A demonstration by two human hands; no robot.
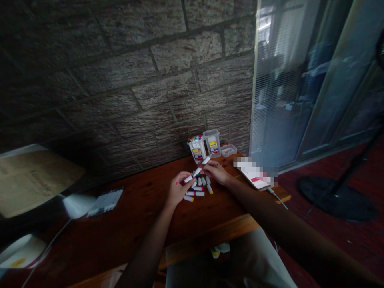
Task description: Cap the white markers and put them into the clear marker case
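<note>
"Marker (188, 179) first: the left hand (176, 193) pinches it between thumb and fingers. And the right hand (217, 172)?"

"Fingers drawn in around a slim white piece (206, 160), slanting up and away. I can't tell whether it's one piece or two."

"How would you handle them well?"

"I'd keep the left pinch steady but light, well back on the barrel, and line the two up before any push or pull. Working low should save other pens from a knock."

"Where does the marker sit, exactly?"

"At the left hand's fingertips, to the left of the right hand, one end close to the white piece. Touching or not, I can't say."

"Around them?"

"Loose markers (199, 193) on the surface (144, 228), below and between the hands. Beyond, a tub of pens (196, 151), a clear tub (211, 142) beside it, then a clear lid (228, 150). Rightward, a flat white device (253, 174) with a cable (277, 197)."
</note>
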